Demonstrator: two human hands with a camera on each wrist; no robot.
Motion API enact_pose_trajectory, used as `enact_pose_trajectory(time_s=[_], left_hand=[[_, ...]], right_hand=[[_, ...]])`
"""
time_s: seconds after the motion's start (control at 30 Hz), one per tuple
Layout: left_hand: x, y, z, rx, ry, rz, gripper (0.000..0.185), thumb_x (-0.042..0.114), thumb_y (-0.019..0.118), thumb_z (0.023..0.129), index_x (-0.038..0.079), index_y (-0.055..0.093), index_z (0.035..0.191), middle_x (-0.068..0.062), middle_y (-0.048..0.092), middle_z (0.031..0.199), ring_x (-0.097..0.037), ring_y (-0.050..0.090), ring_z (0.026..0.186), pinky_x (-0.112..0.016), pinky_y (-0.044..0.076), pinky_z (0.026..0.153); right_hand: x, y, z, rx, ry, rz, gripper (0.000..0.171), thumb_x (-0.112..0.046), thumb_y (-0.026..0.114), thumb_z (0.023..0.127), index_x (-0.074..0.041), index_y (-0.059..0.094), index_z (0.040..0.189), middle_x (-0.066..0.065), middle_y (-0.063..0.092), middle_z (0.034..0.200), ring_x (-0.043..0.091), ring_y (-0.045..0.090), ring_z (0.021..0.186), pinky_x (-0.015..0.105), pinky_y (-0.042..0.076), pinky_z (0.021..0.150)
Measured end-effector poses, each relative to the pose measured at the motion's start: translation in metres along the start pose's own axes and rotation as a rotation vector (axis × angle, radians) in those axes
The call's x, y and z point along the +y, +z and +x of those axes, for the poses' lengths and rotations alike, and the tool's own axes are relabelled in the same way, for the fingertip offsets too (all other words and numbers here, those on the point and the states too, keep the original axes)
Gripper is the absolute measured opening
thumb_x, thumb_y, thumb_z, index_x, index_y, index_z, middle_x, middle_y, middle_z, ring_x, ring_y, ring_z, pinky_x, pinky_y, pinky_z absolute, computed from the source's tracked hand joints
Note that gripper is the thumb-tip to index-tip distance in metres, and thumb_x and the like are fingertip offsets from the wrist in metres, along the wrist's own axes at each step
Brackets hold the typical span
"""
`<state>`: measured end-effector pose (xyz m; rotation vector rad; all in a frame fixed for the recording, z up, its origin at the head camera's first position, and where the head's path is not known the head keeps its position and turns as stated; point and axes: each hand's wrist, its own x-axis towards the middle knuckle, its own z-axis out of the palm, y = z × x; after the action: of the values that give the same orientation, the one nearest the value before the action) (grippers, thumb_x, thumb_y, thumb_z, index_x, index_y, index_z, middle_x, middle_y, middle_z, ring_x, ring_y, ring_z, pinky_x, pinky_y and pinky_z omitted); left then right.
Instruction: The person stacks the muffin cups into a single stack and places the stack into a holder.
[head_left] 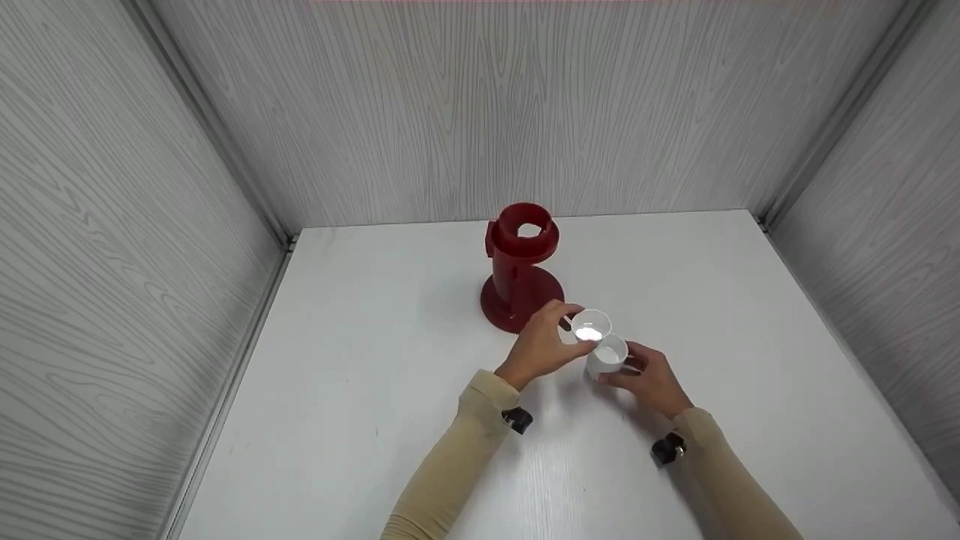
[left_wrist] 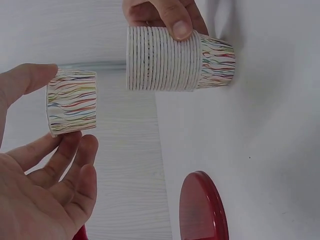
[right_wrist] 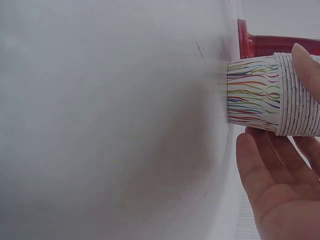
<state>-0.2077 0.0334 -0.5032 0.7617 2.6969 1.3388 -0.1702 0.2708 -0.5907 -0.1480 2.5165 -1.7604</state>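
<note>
Our left hand (head_left: 541,346) pinches one paper cup (left_wrist: 72,102), already apart from the stack of cups (left_wrist: 172,59). Our right hand (head_left: 651,379) grips this stack on the table (head_left: 375,360). The red dispenser (head_left: 520,262) behind seems not yet filled.

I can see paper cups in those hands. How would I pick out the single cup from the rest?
Start at the red cup dispenser standing at the back of the white table. Just in front of it, the right hand holds a stack of paper cups with many rims. The single cup is pinched in the left hand beside the stack: striped, one rim only.
</note>
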Motion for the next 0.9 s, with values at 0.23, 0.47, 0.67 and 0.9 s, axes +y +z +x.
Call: enact_pose_trajectory(time_s=[0.23,0.47,0.67,0.9], left_hand=[[0.006,0.008,0.002,-0.02,0.052,-0.005,0.053,0.036,0.082,0.088,0.014,0.066,0.133,0.0,0.067,0.119,-0.015,0.065,0.108,-0.019,0.053,0.089],[0.009,0.019,0.004,-0.061,0.085,0.044,0.054,0.037,0.083,0.087,0.013,0.067,0.133,-0.002,0.068,0.116,-0.02,0.067,0.107,-0.017,0.051,0.085],[0.005,0.029,0.005,-0.086,0.066,0.054,0.054,0.038,0.083,0.086,0.014,0.067,0.132,-0.001,0.068,0.118,-0.018,0.067,0.107,-0.018,0.051,0.085],[0.007,0.033,0.008,-0.082,0.061,0.047,0.054,0.037,0.083,0.086,0.012,0.068,0.131,-0.002,0.068,0.118,-0.021,0.069,0.11,-0.02,0.052,0.087]], right_hand=[[0.002,0.0,0.001,0.005,-0.006,0.011,0.067,-0.018,0.09,0.08,-0.009,0.062,0.14,0.013,0.065,0.139,0.03,0.066,0.126,0.029,0.058,0.099],[0.002,0.0,0.0,0.018,-0.016,0.006,0.065,-0.02,0.091,0.079,-0.012,0.064,0.137,0.01,0.067,0.137,0.021,0.069,0.12,0.025,0.058,0.095],[0.004,0.0,0.0,0.016,-0.029,-0.016,0.062,-0.019,0.089,0.082,-0.011,0.064,0.138,0.01,0.066,0.138,0.024,0.068,0.122,0.026,0.058,0.098],[0.002,0.0,-0.001,0.028,-0.039,-0.013,0.06,-0.016,0.088,0.083,-0.01,0.064,0.138,0.009,0.066,0.138,0.019,0.068,0.12,0.028,0.057,0.1]])
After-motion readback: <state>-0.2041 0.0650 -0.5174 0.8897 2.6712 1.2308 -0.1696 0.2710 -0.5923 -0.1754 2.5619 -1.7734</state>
